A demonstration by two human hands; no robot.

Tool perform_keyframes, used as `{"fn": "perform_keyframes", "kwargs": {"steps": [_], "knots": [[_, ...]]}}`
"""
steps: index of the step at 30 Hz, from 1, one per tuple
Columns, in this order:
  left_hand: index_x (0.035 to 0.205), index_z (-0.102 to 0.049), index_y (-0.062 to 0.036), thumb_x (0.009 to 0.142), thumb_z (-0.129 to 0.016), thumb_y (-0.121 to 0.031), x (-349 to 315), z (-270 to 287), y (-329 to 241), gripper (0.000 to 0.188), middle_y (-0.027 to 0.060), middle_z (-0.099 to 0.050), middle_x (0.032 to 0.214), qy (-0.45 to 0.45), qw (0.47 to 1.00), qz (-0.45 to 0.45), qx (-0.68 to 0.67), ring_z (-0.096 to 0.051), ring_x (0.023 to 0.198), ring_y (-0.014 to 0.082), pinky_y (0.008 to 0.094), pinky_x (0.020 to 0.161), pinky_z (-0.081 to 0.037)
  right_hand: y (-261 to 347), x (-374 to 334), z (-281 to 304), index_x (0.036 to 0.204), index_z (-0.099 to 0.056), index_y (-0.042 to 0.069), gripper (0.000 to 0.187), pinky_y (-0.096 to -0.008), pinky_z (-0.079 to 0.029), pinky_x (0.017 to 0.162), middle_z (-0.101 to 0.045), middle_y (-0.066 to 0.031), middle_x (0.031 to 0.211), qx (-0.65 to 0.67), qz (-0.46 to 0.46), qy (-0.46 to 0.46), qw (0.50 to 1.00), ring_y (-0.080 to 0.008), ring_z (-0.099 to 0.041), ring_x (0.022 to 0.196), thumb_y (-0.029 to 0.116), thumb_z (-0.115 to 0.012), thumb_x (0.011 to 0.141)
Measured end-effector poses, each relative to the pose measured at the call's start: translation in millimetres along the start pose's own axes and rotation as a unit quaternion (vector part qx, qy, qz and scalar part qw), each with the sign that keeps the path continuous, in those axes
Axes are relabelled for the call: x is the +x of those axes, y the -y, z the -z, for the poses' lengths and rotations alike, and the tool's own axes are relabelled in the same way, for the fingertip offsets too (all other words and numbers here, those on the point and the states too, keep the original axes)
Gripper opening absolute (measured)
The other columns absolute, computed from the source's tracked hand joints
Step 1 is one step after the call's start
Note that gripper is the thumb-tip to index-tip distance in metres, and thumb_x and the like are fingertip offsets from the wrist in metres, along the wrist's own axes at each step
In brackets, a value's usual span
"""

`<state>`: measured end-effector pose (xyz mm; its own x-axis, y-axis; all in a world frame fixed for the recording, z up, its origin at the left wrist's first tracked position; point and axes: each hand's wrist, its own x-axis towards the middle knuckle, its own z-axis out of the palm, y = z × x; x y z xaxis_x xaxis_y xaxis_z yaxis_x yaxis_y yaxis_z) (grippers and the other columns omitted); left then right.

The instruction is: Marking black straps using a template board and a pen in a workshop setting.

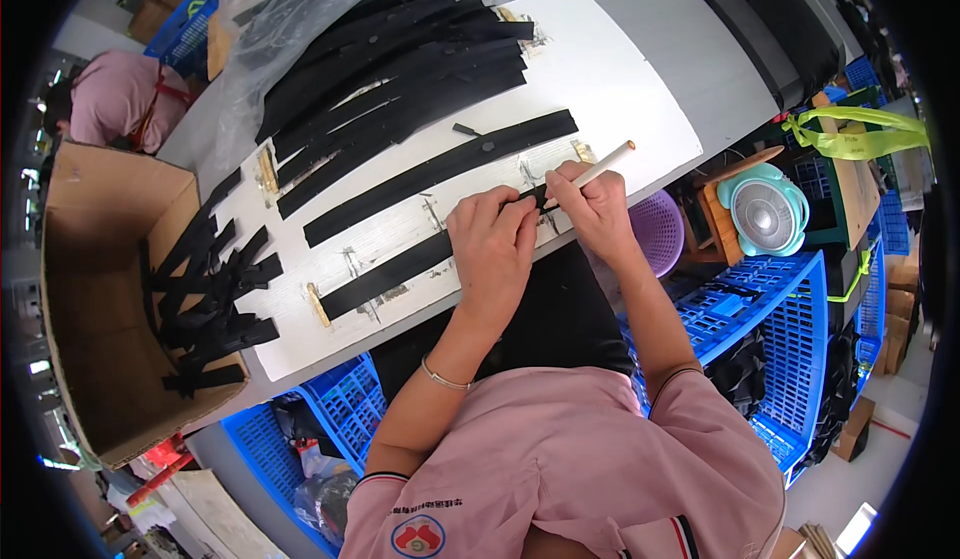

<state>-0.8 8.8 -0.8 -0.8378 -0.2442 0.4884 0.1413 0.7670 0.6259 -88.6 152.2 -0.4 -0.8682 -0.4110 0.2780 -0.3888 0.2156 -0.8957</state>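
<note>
Marking along a black strap (420, 259) is what we're in the middle of here. It lies flat on the white work board (620, 89), near the front edge, running from a brass-coloured stop at its left end up toward our hands. Our left hand (492, 234) presses down on the strap with fingers curled and flat on it, pinning it rather than gripping it. Our right hand (590, 204) is closed around a white pen (603, 167) with an orange end, held like a pencil, tip down at the strap right next to the left fingertips.

As for progress, this is our read on it: a second strap (440, 174) lies just above on the board, parallel and apart from ours, and we can't tell if it's been marked. Further back there's a big fanned pile of straps (400, 69) half out of a clear plastic bag (280, 29), which looks like the waiting stock. Off the left edge of the board, a bundle of straps (205, 299) hangs into a cardboard box (90, 289), probably the finished ones. The back pile looks bigger than the box bundle, so we'd guess we're well under halfway.

Around us: blue plastic crates (780, 329) under the bench, a purple basket (655, 229), a small teal fan (765, 209), and another person in pink (120, 99) at the far left.
</note>
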Motion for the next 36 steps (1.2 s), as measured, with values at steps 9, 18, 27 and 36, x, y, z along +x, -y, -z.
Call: {"fn": "perform_keyframes", "kwargs": {"steps": [9,18,27,36], "knots": [[0.106,-0.075,-0.0065,0.084,-0.075,-0.006,-3.6,8.4,2.0,0.022,0.0063,-0.066,0.116,0.021,1.0,-0.003,0.012,-0.058,0.109,0.0282,0.0446,0.097,-0.041,-0.4,2.2,-3.1,0.08,-0.067,-0.001,0.023,-0.0297,-0.045,0.057,-0.063,-0.006,0.067,-0.013,0.029,0.013,0.999,-0.0128,-0.06,0.061,0.011,-0.063,0.099],[0.137,-0.064,-0.0098,0.087,-0.056,0.009,6.7,24.5,28.0,0.054,0.02,-0.04,0.158,0.153,0.984,0.002,0.093,-0.028,0.152,0.042,0.0767,0.117,-0.005,-3.2,-11.7,-5.9,0.078,-0.068,-0.002,0.026,-0.0232,-0.042,0.059,-0.062,-0.0019,0.068,0.102,-0.025,-0.12,0.987,-0.0064,-0.053,0.062,0.007,-0.061,0.101],[0.136,-0.066,-0.0112,0.098,-0.055,0.001,56.4,36.9,77.0,0.042,0.0191,-0.049,0.153,0.083,0.993,0.007,0.08,-0.038,0.149,0.0372,0.0627,0.123,-0.018,-7.2,-9.4,-10.6,0.084,-0.071,-0.002,0.022,-0.0219,-0.046,0.061,-0.067,-0.0028,0.075,0.082,-0.028,-0.122,0.989,-0.0067,-0.056,0.064,0.008,-0.062,0.102],[0.131,-0.067,-0.0067,0.091,-0.06,0.0,-23.9,190.0,177.2,0.041,0.0168,-0.058,0.144,-0.102,0.93,0.125,0.331,-0.045,0.143,0.0367,0.0569,0.122,-0.024,-8.4,-7.7,-10.3,0.086,-0.071,-0.002,0.02,-0.0216,-0.046,0.062,-0.069,-0.0031,0.079,0.078,-0.011,-0.125,0.989,-0.006,-0.056,0.066,0.008,-0.064,0.102]]}}
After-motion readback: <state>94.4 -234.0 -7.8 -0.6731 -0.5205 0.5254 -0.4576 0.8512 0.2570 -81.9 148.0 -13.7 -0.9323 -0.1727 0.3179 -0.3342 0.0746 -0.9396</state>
